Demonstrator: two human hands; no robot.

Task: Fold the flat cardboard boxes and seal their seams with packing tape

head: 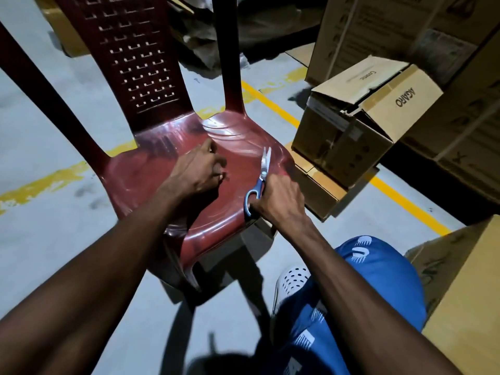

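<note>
Two hands work over the seat of a dark red plastic chair (151, 169) at the frame's centre: the right hand (278, 198) grips the blue handles of a pair of scissors (261, 174), blades slightly parted and pointing up the frame, while the left hand (200, 169) hovers just left of them with fingers curled, and whether it pinches anything I cannot tell. Cardboard boxes fill the right side, the nearest a box printed AGARO (359, 131) at the upper right with its top flaps loose, sitting on flattened cardboard (322, 185) beside a yellow floor line (273, 104). Lower right shows a knee in blue shorts (378, 280) and a white perforated shoe (290, 280).
</note>
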